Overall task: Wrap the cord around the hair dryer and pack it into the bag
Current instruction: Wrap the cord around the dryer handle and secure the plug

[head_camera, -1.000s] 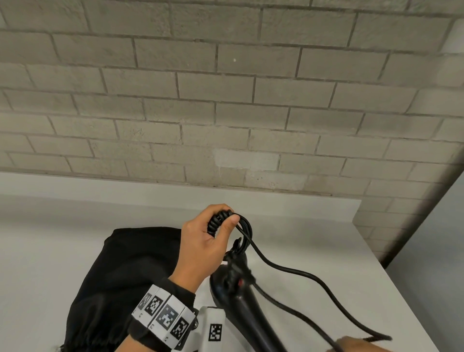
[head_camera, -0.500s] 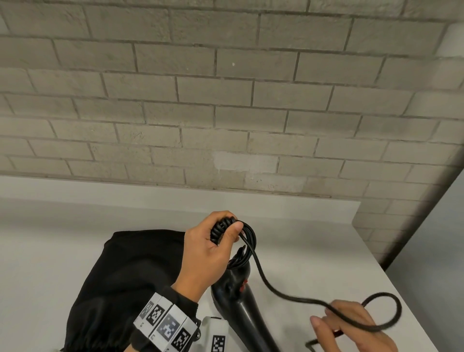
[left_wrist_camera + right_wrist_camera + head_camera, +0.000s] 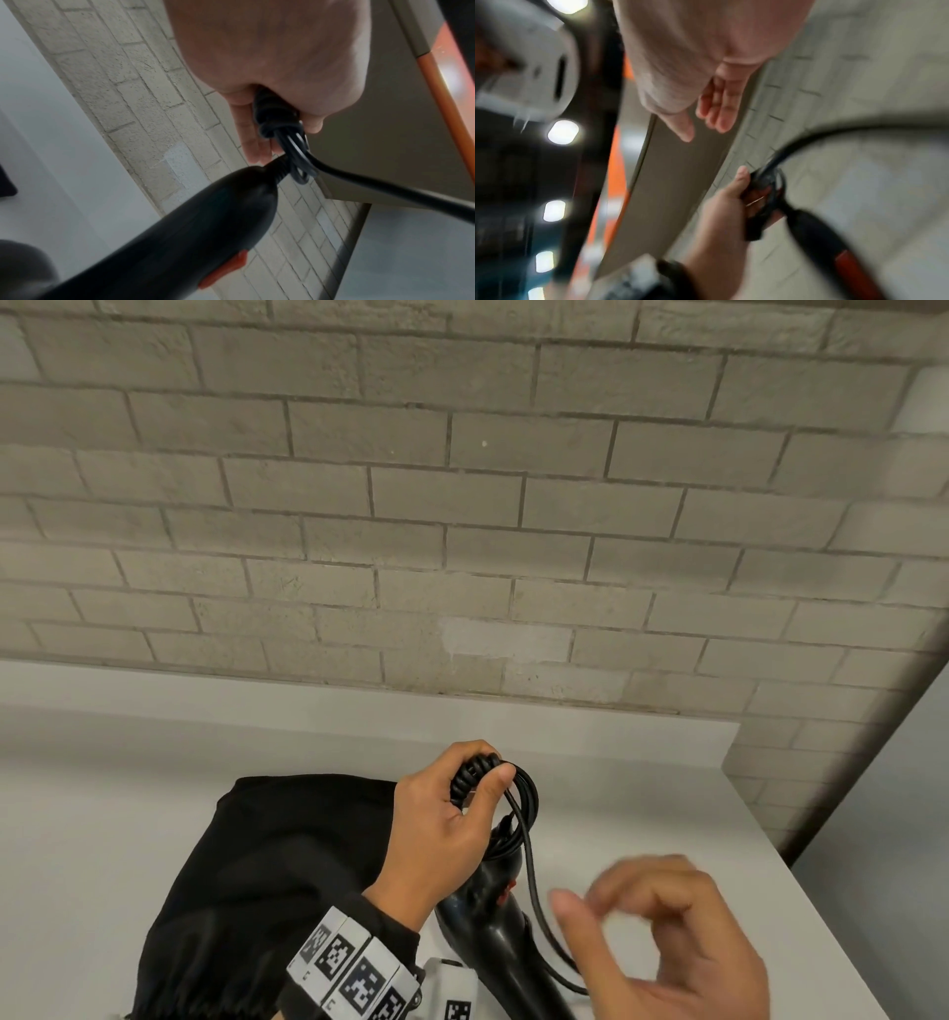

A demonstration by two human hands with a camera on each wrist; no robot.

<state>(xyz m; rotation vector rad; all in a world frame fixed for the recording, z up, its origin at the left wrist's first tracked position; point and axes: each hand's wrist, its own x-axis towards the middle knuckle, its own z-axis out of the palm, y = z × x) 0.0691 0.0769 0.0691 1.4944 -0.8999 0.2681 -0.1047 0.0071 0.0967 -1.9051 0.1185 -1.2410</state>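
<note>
Left hand grips the coiled cord; right hand is loose and holds nothing.

The left hand (image 3: pixel 445 819) curls around looped cord (image 3: pixel 523 806) above the hair dryer (image 3: pixel 490 916) handle, which hangs below it. The right hand (image 3: pixel 662 942), blurred, fingers loosely bent, is just right of the trailing cord. A black bag (image 3: pixel 267 875) lies left on the white table (image 3: pixel 642 803), before a brick wall (image 3: pixel 462 505).
</note>
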